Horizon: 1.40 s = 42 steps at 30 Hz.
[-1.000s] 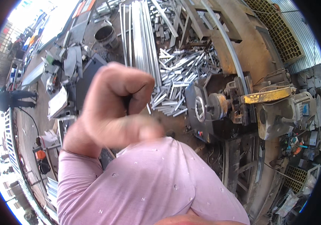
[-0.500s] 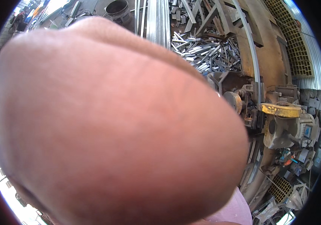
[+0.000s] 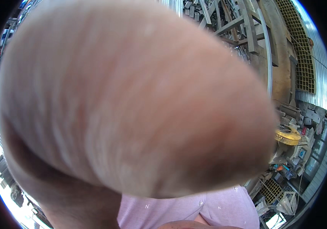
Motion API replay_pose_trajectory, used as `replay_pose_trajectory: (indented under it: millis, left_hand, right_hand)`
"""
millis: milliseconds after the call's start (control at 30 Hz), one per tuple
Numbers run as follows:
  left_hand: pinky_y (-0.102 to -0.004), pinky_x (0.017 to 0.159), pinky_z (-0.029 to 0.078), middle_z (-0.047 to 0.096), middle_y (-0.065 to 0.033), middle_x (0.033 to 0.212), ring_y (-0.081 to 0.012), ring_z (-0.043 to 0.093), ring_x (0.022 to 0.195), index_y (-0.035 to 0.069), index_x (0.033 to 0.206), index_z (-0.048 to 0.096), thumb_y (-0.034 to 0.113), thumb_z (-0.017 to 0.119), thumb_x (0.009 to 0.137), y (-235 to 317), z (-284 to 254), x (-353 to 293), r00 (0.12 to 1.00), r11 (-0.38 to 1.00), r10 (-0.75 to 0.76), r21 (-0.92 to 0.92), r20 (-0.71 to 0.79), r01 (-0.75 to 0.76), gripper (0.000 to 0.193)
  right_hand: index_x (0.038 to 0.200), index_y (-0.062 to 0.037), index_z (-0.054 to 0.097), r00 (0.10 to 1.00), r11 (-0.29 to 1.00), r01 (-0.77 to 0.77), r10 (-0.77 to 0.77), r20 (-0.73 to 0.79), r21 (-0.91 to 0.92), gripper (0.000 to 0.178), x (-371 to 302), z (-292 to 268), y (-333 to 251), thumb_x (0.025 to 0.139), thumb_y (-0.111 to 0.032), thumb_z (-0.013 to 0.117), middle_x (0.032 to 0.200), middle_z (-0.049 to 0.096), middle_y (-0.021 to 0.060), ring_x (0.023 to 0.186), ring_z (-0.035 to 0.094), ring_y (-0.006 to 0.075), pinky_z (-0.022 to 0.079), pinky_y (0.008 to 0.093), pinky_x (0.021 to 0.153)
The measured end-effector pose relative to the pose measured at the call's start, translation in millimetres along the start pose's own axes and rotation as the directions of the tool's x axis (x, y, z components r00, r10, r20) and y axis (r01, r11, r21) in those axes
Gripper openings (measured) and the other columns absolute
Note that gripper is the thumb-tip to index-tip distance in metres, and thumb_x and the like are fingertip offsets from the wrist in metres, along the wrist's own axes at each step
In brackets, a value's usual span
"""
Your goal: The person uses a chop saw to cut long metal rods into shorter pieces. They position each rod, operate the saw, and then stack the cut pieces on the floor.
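Bare skin of what looks like my left hand (image 3: pixel 140 103) fills most of the view, very close and blurred. Its forearm (image 3: pixel 79 202) rises from the lower left. No fingers can be made out, so whether it holds anything is hidden. Below it shows a pale pink buttoned shirt (image 3: pixel 224 206) on my own body. My right hand does not appear.
Behind the skin, a metal frame (image 3: pixel 247 28) and a long metal bar (image 3: pixel 269 68) stand at the upper right. Further right are a machine with a yellow part (image 3: pixel 288 137), a yellow grating (image 3: pixel 304 57) and cluttered tools along a corrugated wall.
The hand has shifted up and to the right across the view, now hiding the heap of metal offcuts and the bucket. More of the forearm and the pink shirt shows below.
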<state>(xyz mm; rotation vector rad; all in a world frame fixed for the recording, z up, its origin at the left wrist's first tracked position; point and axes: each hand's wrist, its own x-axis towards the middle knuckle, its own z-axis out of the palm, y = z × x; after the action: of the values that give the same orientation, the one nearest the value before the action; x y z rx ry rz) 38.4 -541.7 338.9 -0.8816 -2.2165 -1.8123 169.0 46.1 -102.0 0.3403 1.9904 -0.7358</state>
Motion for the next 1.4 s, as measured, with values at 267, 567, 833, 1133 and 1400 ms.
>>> replay_pose_trajectory:
  millis: [267,567,833,1133,1400]
  left_hand:
    - [-0.0255,0.040,0.023,0.041,0.0051,0.053,-0.0062,0.037,0.043,0.014,0.058,0.045,0.044,0.095,0.070,-20,-56,-18,0.998,0.995,-0.041,0.088,-0.046,0.045,0.060]
    - [-0.0316,0.054,0.044,0.058,-0.0014,0.064,-0.0135,0.055,0.058,0.006,0.070,0.058,0.027,0.090,0.079,-177,-31,-110,0.620,0.619,-0.784,0.073,0.016,0.782,0.040]
    - [-0.0451,0.097,0.056,0.074,-0.0196,0.117,-0.0357,0.070,0.111,0.004,0.110,0.075,0.054,0.077,0.083,-305,65,-281,-0.072,-0.026,-0.997,0.677,0.040,0.736,0.056]
    - [-0.0448,0.097,0.055,0.074,-0.0230,0.112,-0.0382,0.070,0.110,0.001,0.109,0.075,0.052,0.076,0.085,-361,71,-285,-0.267,-0.295,-0.955,0.329,-0.128,0.897,0.057]
    - [-0.0449,0.094,0.055,0.075,-0.0213,0.108,-0.0375,0.071,0.106,0.002,0.104,0.077,0.052,0.076,0.084,-519,93,-257,-0.207,-0.234,-0.964,0.166,-0.167,0.958,0.054]
  right_hand:
    - [0.130,0.0027,0.066,0.998,0.999,0.038,-0.039,0.050,0.018,0.058,12,1,-45,0.105,-0.049,0.058,0.125,0.072,0.0181,0.119,0.065,0.0250,0.047,0.0361,0.104]
    - [0.131,0.0026,0.066,0.997,0.997,-0.073,0.072,0.025,0.022,0.053,-22,-14,-176,0.104,-0.042,0.062,0.122,0.072,0.0168,0.114,0.067,0.0232,0.050,0.0349,0.099]
    - [0.132,-0.0011,0.066,0.999,0.975,0.037,-0.038,-0.001,-0.221,0.052,16,-50,-231,0.100,-0.042,0.067,0.124,0.072,0.0201,0.117,0.068,0.0285,0.052,0.0376,0.100]
    - [0.126,-0.0004,0.068,0.968,0.956,0.238,-0.219,0.125,-0.169,0.050,162,-93,-327,0.098,-0.041,0.070,0.116,0.075,0.0210,0.110,0.072,0.0300,0.055,0.0390,0.094]
    - [0.118,-0.0006,0.071,0.941,0.871,0.291,-0.184,0.285,-0.397,0.051,282,-55,-351,0.095,-0.046,0.070,0.104,0.075,0.0218,0.101,0.072,0.0373,0.056,0.0434,0.090]
